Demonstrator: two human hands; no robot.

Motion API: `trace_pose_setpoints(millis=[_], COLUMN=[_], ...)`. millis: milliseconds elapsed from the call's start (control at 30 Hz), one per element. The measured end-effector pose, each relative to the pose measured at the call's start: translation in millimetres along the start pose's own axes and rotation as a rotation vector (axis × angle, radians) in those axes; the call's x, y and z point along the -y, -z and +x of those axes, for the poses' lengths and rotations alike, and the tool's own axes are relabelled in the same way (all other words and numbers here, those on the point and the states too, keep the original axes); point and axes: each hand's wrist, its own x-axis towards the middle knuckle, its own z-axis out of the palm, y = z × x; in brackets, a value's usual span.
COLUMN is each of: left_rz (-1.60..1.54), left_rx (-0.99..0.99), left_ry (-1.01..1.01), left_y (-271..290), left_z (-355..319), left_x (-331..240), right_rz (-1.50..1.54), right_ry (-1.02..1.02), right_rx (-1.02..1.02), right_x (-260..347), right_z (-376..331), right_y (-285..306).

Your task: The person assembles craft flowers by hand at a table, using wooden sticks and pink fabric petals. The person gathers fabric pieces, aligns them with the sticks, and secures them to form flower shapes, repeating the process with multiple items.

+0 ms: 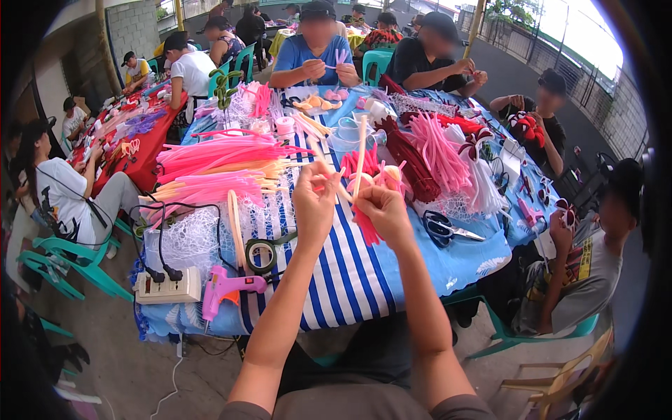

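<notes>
Both my hands are raised over the near middle of the table, pinching a pale peach pipe cleaner (360,154) bent into a narrow V. My left hand (315,199) has its fingertips closed on the left leg. At the lower bend, my right hand (381,210) grips it between thumb and fingers, and the right leg stands upright above. Behind and under my right hand are pink fuzzy pieces (365,229), partly hidden. Left of my left wrist lies a roll of dark green tape (261,256). Scissors with dark blue handles (448,227) lie right of my right hand.
A pink glue gun (231,287) and a white power strip (168,287) sit at the near left edge. Pink pipe cleaner bundles (217,157) lie left, dark red ones (413,164) right. A clear container (352,134) stands beyond my hands. Several people sit around the tables.
</notes>
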Motion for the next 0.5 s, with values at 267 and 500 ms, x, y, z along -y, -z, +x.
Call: trace_pose_setpoints(millis=[267, 500], left_rz=[0.441, 0.583], left_rx=[-0.015, 0.622], left_ry=[-0.714, -0.578], left_y=[32, 42], left_z=[-55, -115], left_x=[-74, -45], right_rz=[-0.271, -0.711], right_ry=[-0.160, 0.135], right_rx=[0.518, 0.434], right_x=[7, 1], right_z=[-38, -48], right_y=[52, 49])
